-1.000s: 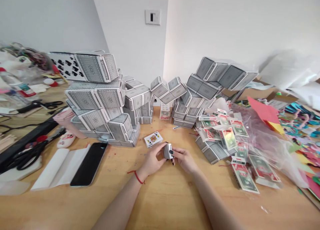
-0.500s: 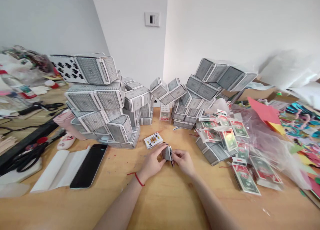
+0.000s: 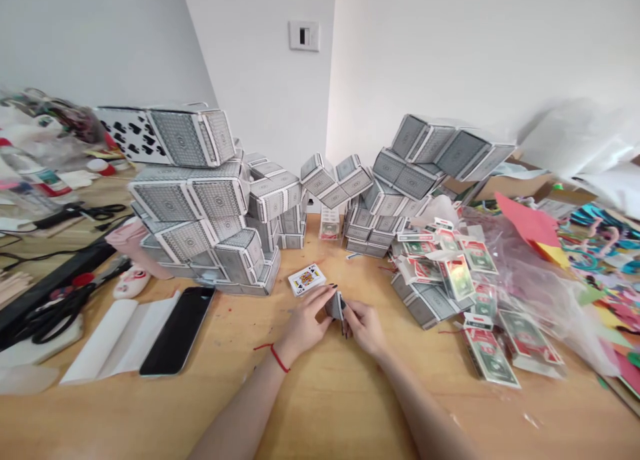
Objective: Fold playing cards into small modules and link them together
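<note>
Between my hands, low over the table, is a grey-backed playing card [image 3: 334, 305] that looks bent or folded; whether it is one card or more I cannot tell. My left hand [image 3: 306, 320] is closed on its left side, thumb below and fingers above. On its right edge my right hand [image 3: 364, 323] pinches, fingertips partly hidden behind the card. A small stack of playing cards [image 3: 307, 280] lies face up just beyond my left hand, a king on top.
Block structures folded from cards stand at left [image 3: 220, 200] and right [image 3: 405, 173], joined by a zigzag row [image 3: 336, 180]. Card boxes [image 3: 493, 357] and plastic wrap [image 3: 550, 287] lie at right. A phone [image 3: 177, 330], white paper [image 3: 103, 340] and black scissors [image 3: 67, 310] lie at left.
The card between my hands has turned slightly and now shows a narrower, more pointed shape. My right hand has shifted a little along its right edge; my left hand stays nearly still.
</note>
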Motion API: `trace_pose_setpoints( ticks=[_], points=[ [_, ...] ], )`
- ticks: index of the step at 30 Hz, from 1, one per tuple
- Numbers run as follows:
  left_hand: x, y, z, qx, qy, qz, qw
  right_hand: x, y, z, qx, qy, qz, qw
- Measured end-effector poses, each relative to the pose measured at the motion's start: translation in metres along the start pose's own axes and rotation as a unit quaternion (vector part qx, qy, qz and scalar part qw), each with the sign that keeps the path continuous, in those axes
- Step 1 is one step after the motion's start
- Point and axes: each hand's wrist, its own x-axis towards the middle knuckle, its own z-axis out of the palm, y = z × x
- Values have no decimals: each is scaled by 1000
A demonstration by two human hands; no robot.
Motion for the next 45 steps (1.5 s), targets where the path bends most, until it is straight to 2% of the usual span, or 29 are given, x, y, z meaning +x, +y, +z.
trace_pose_setpoints(
  ticks=[4, 9, 14, 18, 21, 23, 25, 28, 31, 34, 37, 39, 42, 45],
  points=[
    [0, -1, -1, -5, 6, -3, 1000, -2, -5, -1, -6, -42, -41, 998],
    [-1, -3, 0, 7, 11, -10, 1000, -1, -3, 0, -51, -30, -72, 996],
    [0, 0, -2, 16, -5, -15, 1000, 0, 6, 4, 28, -55, -1, 998],
    [3, 3, -5, -42, -2, -34, 999, 5, 9, 3, 137, -63, 77, 986],
    [4, 1, -1, -136, 19, -69, 988, 8, 10, 2, 190, -67, 92, 975],
    [4, -2, 4, -183, 42, -116, 975, 8, 10, 3, 211, -84, 104, 968],
    [3, -7, 9, -164, 86, -164, 969, 6, 9, 6, 225, -112, 115, 961],
    [3, -9, 13, -132, 150, -196, 960, 2, 7, 12, 239, -132, 112, 955],
    [2, -5, 10, -92, 157, -186, 966, 2, 5, 15, 252, -126, 118, 952],
    [1, -1, 0, -10, 152, -159, 976, 6, 8, 9, 274, -75, 137, 949],
    [2, -1, -15, 97, 149, -111, 978, 12, 15, -7, 279, 20, 148, 949],
    [4, -4, -24, 169, 136, -61, 974, 16, 19, -18, 225, 78, 158, 958],
    [7, -15, -31, 213, 111, -20, 970, 18, 24, -32, 121, 162, 181, 963],
    [6, -28, -29, 235, 96, -39, 967, 18, 27, -38, 13, 261, 187, 947]
  ],
)
